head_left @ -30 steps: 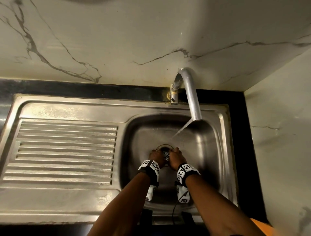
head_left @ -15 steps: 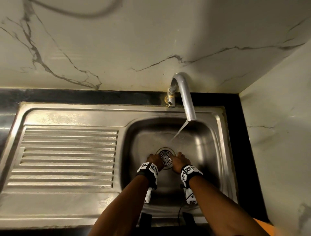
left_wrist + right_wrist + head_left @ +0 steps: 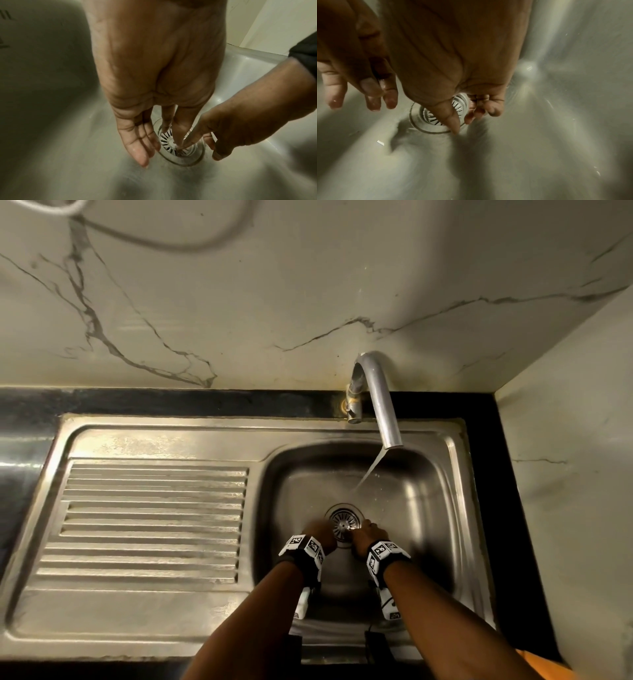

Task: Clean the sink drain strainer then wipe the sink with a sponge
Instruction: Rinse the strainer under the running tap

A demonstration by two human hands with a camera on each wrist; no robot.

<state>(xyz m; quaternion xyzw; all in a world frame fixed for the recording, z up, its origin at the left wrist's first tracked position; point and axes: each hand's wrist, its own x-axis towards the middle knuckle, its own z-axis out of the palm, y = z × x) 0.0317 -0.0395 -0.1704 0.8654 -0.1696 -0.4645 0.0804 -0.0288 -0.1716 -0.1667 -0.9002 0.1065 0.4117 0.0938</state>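
The round slotted metal strainer [image 3: 344, 522] sits in the drain of the steel sink [image 3: 428, 508]. My left hand [image 3: 318, 534] is at its left edge. In the left wrist view its fingers [image 3: 137, 148] point straight down, and one reaches the strainer [image 3: 167, 143] centre. My right hand [image 3: 368, 534] is at the right edge. Its index finger [image 3: 190, 140] touches the centre, its thumb [image 3: 453, 125] rests on the rim of the strainer [image 3: 433, 119], and its other fingers are curled beside it. I see no sponge.
The faucet [image 3: 383, 405] pours a stream of water [image 3: 370, 470] into the basin behind the drain. A ribbed drainboard [image 3: 154, 518] lies to the left. Marble walls close the back and right, edged by a black counter [image 3: 486, 474]. A small white scrap [image 3: 380, 143] lies on the sink floor.
A second ago both hands held the strainer together over the drain. It now sits in the drain, and the hands have parted to its sides with fingertips on it.
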